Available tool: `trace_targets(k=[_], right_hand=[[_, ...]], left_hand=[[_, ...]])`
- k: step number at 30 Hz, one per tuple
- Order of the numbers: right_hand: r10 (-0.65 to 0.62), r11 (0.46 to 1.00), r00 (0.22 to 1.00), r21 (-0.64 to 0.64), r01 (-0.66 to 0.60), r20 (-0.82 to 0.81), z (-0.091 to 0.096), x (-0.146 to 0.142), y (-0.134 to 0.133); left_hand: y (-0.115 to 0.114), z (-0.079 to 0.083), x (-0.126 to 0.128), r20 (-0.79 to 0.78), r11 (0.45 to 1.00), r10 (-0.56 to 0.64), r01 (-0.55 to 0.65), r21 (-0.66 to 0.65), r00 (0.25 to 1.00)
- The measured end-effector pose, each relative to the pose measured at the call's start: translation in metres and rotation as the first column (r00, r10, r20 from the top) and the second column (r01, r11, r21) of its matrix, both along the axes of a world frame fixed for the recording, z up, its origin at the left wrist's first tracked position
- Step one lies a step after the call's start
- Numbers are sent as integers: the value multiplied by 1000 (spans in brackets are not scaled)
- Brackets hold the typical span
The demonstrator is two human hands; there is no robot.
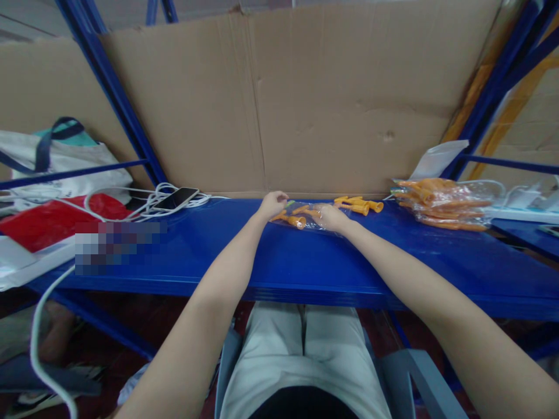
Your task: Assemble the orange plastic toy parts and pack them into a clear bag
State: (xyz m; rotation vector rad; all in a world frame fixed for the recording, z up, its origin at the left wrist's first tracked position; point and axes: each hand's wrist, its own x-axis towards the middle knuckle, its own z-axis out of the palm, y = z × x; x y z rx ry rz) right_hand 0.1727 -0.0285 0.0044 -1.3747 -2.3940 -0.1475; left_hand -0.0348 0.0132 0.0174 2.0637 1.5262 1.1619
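Blue shelf (305, 262), back edge: bag of orange parts (300, 220) lies crosswise, left hand (271, 205) and right hand (329, 216) curled on its ends; grip unclear.

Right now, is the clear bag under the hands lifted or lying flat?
Lying flat: the clear bag rests on the blue shelf, left hand and right hand on its ends.

orange toys (358, 205), blue shelf (279, 262), brown cardboard (305, 99), red bag (56, 218).

Blue metal shelf (174, 256), cardboard sheet (305, 99) as back wall, blue uprights (113, 93), dim floor below
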Motion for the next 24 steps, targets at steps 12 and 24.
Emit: trace_targets(k=[12, 24], right_hand=[[-109, 992, 990, -68, 104, -86, -4, -5, 4], [-71, 997, 968, -18, 69, -242, -10, 3, 22]], left_hand=[[6, -14, -6, -266, 985, -98, 55, -163, 959], [9, -13, -8, -386, 984, -146, 92, -155, 911]])
